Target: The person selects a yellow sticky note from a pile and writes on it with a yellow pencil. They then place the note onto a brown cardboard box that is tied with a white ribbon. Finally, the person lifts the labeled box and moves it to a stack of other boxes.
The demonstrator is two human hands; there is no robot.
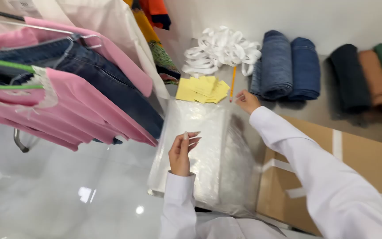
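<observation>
A: Right hand (246, 101) – where, and what's closest?
B: Stretched toward the far part of the worktop (315, 116). Its fingers (238, 96) are loosely curled and hold nothing; they sit just beside the lower end of the orange pencil (233, 82). The pencil lies just beyond the fingertips, toward the far edge.
A: Pencil axis?
B: Long axis runs near-to-far, almost straight away from the person. Which end is the tip – cannot tell (too small). It lies between the yellow paper slips (203, 89) and the rolled jeans (276, 64), its far end by the white ribbon pile (221, 49).
A: Left hand (181, 153)?
B: Raised over the near part of the clear plastic bags (200, 146), fingers open and extended, gripping nothing. It's well apart from the pencil, so the right hand is nearer.
A: Bag stack axis?
B: Also near-to-far, along the worktop's left edge.
</observation>
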